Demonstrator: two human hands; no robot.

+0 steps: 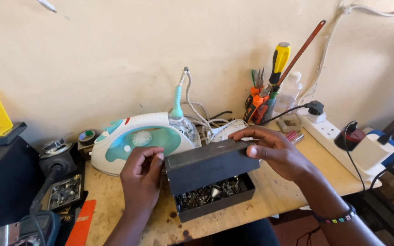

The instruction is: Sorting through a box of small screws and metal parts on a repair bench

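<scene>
Both hands hold a dark box lid (206,164) tilted over its open box (215,200), which sits near the front edge of the wooden bench (292,182). Left hand (141,177): fingers curled, thumb and fingertips pinching the lid's left end. Right hand (274,150): fingers pressed together along the top rear edge, thumb on the right end. The box is heaped with small metal screws and fittings (208,193). A white and teal clothes iron (137,139) lies just behind the lid. Risk, as judged: the box sits close to the edge, so a downward push with the lid askew could tip it and scatter the hardware. A piece standing proud could also jam the lid.
</scene>
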